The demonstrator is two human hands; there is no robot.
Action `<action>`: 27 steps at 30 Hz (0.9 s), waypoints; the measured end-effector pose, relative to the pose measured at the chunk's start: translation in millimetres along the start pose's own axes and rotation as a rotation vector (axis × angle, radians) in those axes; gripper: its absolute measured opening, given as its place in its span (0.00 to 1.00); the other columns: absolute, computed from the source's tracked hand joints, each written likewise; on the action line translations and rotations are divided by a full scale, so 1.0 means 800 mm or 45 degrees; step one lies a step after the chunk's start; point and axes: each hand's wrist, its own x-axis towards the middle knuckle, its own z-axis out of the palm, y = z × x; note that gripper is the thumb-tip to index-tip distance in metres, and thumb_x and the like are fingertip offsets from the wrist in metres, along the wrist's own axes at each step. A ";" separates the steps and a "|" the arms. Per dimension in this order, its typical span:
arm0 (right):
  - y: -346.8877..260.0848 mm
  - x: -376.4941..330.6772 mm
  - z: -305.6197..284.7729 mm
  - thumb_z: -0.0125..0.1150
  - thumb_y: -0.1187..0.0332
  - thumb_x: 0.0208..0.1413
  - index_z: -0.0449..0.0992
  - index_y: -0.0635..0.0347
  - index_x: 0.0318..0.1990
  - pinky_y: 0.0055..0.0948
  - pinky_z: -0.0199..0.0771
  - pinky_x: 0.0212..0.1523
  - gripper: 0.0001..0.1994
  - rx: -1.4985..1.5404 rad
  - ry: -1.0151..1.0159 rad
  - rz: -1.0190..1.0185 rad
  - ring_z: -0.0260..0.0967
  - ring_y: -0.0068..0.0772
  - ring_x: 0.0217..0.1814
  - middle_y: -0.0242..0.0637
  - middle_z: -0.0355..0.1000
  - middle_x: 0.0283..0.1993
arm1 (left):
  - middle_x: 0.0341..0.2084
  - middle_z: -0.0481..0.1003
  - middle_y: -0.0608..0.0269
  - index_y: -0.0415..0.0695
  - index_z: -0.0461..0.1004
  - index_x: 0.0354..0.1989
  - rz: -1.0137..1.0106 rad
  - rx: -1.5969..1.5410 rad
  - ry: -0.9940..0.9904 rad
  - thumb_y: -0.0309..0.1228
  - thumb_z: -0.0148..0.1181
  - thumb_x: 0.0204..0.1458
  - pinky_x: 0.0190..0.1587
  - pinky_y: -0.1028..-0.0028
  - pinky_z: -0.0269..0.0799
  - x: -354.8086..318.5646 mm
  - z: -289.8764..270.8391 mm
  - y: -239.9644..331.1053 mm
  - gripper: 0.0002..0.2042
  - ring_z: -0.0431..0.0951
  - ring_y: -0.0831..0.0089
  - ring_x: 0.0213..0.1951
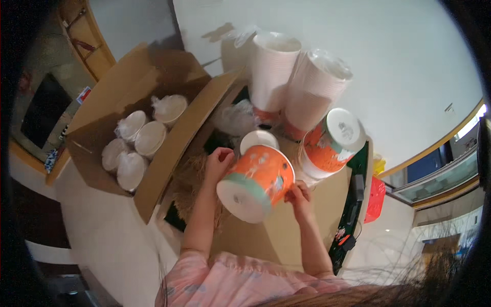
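An orange paper bucket with a green band and a white base is tilted in front of me, its base facing toward me. My right hand pinches its right side near the rim. On the other side, my left hand has its fingers curled closed, close to the bucket; what they hold, if anything, is hidden. Just behind the bucket shows a white round paper piece, partly covered. To the right, another orange bucket sits upside down over a stack.
Two tall stacks of white paper buckets in clear plastic stand against the wall. An open cardboard box at left holds several plastic-wrapped stacks. Crumpled clear plastic lies between. A dark power strip runs along the table's right edge.
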 end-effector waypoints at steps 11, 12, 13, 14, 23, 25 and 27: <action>0.071 -0.186 -0.076 0.59 0.80 0.44 0.72 0.63 0.32 0.28 0.71 0.35 0.06 -1.136 -0.177 -0.314 0.71 0.38 0.36 0.42 0.68 0.37 | 0.27 0.74 0.58 0.41 0.73 0.33 -0.337 0.799 0.125 0.33 0.53 0.52 0.36 0.68 0.69 -0.153 -0.074 -0.105 0.09 0.74 0.65 0.33; 0.072 -0.193 -0.067 0.59 0.80 0.44 0.72 0.63 0.32 0.28 0.71 0.35 0.06 -1.112 -0.215 -0.318 0.71 0.38 0.36 0.42 0.68 0.37 | 0.28 0.74 0.57 0.42 0.73 0.36 -0.216 0.859 0.198 0.34 0.50 0.53 0.36 0.67 0.69 -0.158 -0.093 -0.142 0.10 0.74 0.62 0.33; 0.072 -0.197 -0.069 0.58 0.80 0.45 0.72 0.62 0.33 0.29 0.72 0.36 0.07 -1.156 -0.147 -0.368 0.70 0.41 0.37 0.42 0.69 0.38 | 0.28 0.74 0.57 0.42 0.73 0.36 -0.218 0.868 0.184 0.34 0.50 0.53 0.36 0.67 0.69 -0.157 -0.088 -0.140 0.10 0.74 0.62 0.33; 0.072 -0.203 -0.070 0.57 0.80 0.45 0.73 0.61 0.34 0.31 0.72 0.36 0.07 -1.198 -0.086 -0.421 0.70 0.43 0.37 0.43 0.69 0.39 | 0.28 0.74 0.57 0.42 0.72 0.38 -0.259 0.946 0.155 0.34 0.49 0.54 0.36 0.66 0.69 -0.152 -0.078 -0.123 0.10 0.74 0.60 0.32; 0.047 -0.248 -0.079 0.54 0.79 0.47 0.74 0.58 0.37 0.30 0.72 0.36 0.10 -1.234 0.092 -0.277 0.70 0.39 0.39 0.40 0.68 0.44 | 0.32 0.72 0.55 0.43 0.72 0.40 -0.427 1.235 0.021 0.31 0.49 0.55 0.34 0.64 0.69 -0.124 -0.055 -0.066 0.09 0.73 0.61 0.33; 0.045 -0.255 -0.081 0.54 0.80 0.47 0.73 0.60 0.37 0.28 0.72 0.36 0.09 -1.195 0.098 -0.277 0.71 0.36 0.38 0.40 0.69 0.42 | 0.33 0.72 0.55 0.42 0.73 0.38 -0.508 1.178 -0.014 0.31 0.50 0.54 0.34 0.65 0.69 -0.113 -0.061 -0.092 0.08 0.72 0.61 0.33; 0.042 -0.260 -0.075 0.54 0.80 0.47 0.73 0.61 0.36 0.27 0.73 0.36 0.09 -1.195 0.083 -0.349 0.71 0.35 0.37 0.40 0.69 0.41 | 0.29 0.73 0.57 0.42 0.74 0.35 -0.251 1.124 0.176 0.32 0.51 0.54 0.34 0.65 0.69 -0.109 -0.089 -0.128 0.08 0.72 0.61 0.31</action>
